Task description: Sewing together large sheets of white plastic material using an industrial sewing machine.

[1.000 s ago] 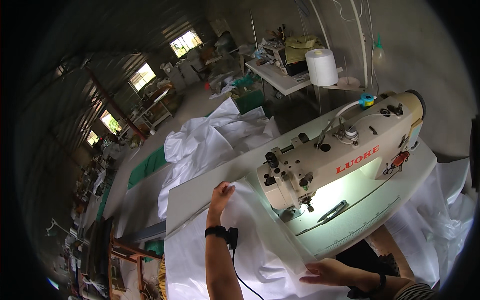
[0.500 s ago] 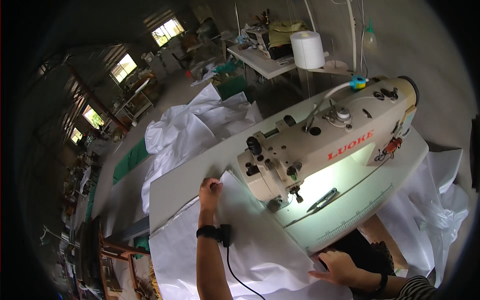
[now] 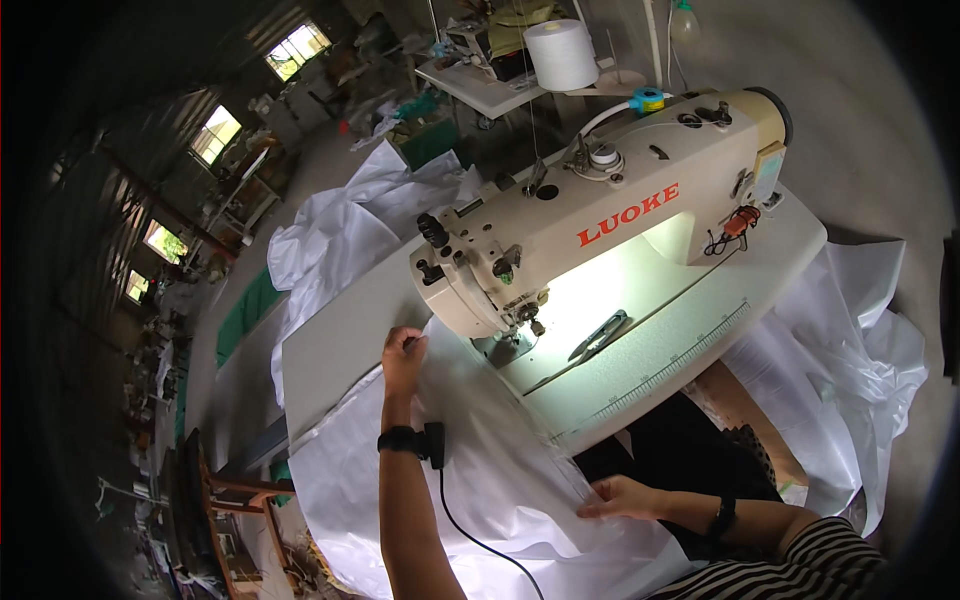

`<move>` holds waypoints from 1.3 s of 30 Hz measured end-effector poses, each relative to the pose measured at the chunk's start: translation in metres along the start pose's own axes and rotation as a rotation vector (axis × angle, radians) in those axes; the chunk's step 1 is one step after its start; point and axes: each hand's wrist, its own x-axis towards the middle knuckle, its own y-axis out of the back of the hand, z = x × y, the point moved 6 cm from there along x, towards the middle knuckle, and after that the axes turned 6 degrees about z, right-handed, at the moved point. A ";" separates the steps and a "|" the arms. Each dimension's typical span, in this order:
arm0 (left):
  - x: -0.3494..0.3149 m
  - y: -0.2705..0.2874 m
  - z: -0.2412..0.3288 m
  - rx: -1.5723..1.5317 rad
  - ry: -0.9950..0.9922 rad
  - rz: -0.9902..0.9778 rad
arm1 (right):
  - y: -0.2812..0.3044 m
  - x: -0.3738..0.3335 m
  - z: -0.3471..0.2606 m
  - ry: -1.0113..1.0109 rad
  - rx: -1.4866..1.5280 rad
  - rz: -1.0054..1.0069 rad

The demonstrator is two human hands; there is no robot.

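A white plastic-like sheet (image 3: pixel 490 450) lies over the left front of the sewing table and drapes down toward my lap. My left hand (image 3: pixel 403 358), fingers curled in, grips the sheet's far end beside the machine's needle area. Lower down, my right hand (image 3: pixel 622 497) pinches the sheet's right edge between thumb and fingers, just off the table's front edge. The beige sewing machine (image 3: pixel 600 225) stands to the right of my left hand, its lamp lit. Small thread snips (image 3: pixel 600 335) rest on the table under its arm. A cable runs from my left wristband.
More white sheeting (image 3: pixel 345 225) is bunched behind the table, and another pile (image 3: pixel 850 370) hangs at the right. A thread cone (image 3: pixel 561 55) stands behind the machine. The sewing table's front edge (image 3: pixel 690 378) curves close to my legs. A wooden stool (image 3: pixel 235 508) is at left.
My right hand has moved left from the table's front corner and closed on the sheet's edge. My left hand keeps its grip. The whole view has shifted, so the machine appears further left.
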 end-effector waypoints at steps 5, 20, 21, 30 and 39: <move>-0.007 0.007 0.004 0.051 -0.033 0.003 | 0.010 0.009 -0.015 0.002 0.235 -0.074; -0.006 0.007 0.008 0.013 -0.020 0.051 | -0.014 0.016 -0.045 -0.006 -0.133 0.035; -0.007 0.010 0.010 0.008 -0.021 0.051 | -0.018 0.018 -0.040 0.112 -0.137 0.097; -0.108 -0.038 0.134 0.091 -0.044 0.000 | 0.095 -0.076 -0.021 0.091 -0.680 0.125; -0.105 -0.063 0.154 -0.007 0.004 -0.027 | 0.053 -0.051 -0.079 0.375 -0.349 0.402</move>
